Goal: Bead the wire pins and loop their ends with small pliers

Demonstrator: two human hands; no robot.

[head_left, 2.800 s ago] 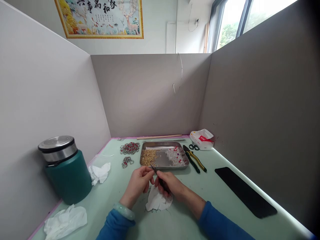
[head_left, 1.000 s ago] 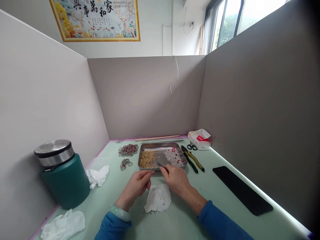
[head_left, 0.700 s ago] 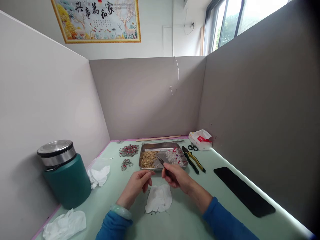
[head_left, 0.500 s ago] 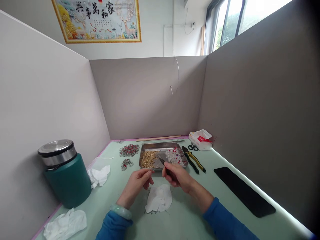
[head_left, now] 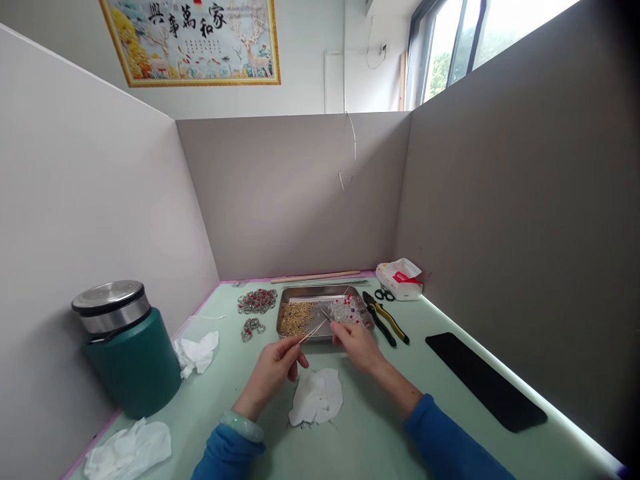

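Observation:
My left hand point(head_left: 280, 363) is closed, thumb and finger pinching a thin pale wire point(head_left: 313, 333) that slants up to the right over the tray's near edge. My right hand point(head_left: 357, 343) is closed around a slim pointed metal tool point(head_left: 326, 315); whether it is tweezers or fine-nosed pliers is hidden by the fingers. Its tip is over the metal tray point(head_left: 320, 291), close to the wire's far end. Inside the tray, small gold pieces point(head_left: 296, 319) lie on the left, and clear and red beads point(head_left: 347, 311) on the right.
Beyond the hands lie red-and-silver chains point(head_left: 257, 301), yellow-black pliers point(head_left: 387, 320), scissors point(head_left: 385, 294) and a tissue pack point(head_left: 400, 279). A crumpled tissue point(head_left: 316, 398) sits between my forearms. A green flask point(head_left: 133, 363) stands left; a black slab point(head_left: 485, 380) lies right. Partitions enclose three sides.
The wire in my left hand shows longer and slants over the tray. My right hand has turned slightly, with the tool's tip a little further right. The view has shifted slightly.

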